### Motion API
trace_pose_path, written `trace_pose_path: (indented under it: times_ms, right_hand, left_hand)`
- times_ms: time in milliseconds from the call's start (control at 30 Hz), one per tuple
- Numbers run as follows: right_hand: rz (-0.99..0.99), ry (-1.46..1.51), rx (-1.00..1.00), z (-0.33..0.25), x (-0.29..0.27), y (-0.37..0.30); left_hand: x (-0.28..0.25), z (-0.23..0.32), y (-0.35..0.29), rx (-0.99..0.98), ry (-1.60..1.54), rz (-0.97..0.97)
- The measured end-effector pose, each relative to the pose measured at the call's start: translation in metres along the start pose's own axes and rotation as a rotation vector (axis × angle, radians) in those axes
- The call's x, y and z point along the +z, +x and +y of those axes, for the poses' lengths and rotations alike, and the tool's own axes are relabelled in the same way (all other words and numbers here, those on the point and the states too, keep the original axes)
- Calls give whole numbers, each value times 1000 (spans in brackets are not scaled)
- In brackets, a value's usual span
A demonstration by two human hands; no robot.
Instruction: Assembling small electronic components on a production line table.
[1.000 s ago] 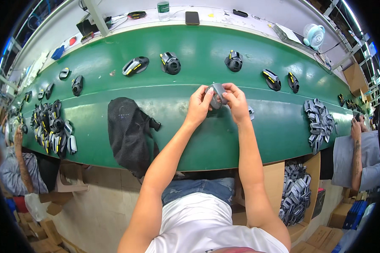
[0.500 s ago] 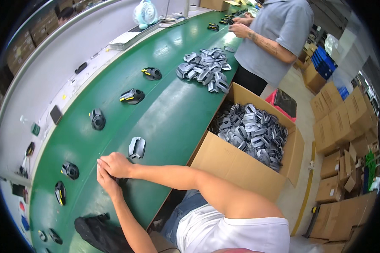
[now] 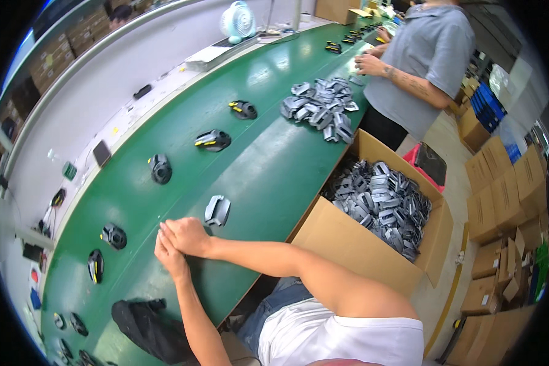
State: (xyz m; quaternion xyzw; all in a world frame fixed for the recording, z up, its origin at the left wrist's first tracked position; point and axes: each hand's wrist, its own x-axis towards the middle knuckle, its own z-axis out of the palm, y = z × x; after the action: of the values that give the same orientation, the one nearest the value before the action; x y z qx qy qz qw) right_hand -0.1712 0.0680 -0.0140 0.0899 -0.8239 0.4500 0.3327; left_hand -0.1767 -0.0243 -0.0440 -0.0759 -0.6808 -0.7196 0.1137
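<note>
Both of my hands are closed together over the green work surface (image 3: 256, 177). My left hand (image 3: 168, 252) presses against my right hand (image 3: 189, 236), which lies over it. Whatever they grip is covered by my fingers and cannot be made out. Just beyond my right wrist lies a grey plastic shell (image 3: 217, 210), apart from the hands. To the left of my left hand are a round black part (image 3: 113, 236) and a black part with yellow (image 3: 96, 266).
A cardboard box (image 3: 348, 235) of grey shells stands at the right edge, below a heap of shells (image 3: 323, 107). More black-and-yellow parts (image 3: 213, 140) lie along the surface. A black cloth bag (image 3: 149, 329) lies nearby. A co-worker (image 3: 421, 67) stands at the far right.
The whole view has shifted, so everything sits a little further right. My hands stay pressed together in nearly the same place on the surface. The co-worker's hands have moved slightly.
</note>
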Motion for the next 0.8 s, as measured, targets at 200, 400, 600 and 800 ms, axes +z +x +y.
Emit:
trace_pose_path:
  times_ms: [200, 400, 600, 800]
  right_hand:
    - [-46, 276, 109, 8, -13, 8]
    - [-96, 115, 114, 8, -3, 6]
    - [-94, 68, -49, -6, 1, 4]
    - [-117, 596, 319, 15, -4, 10]
  left_hand:
    - [14, 3, 4, 119, 178, -50]
    - [17, 28, -3, 243, 396, 167]
    - [5, 10, 2, 122, 189, 118]
    - [19, 21, 2, 54, -78, 41]
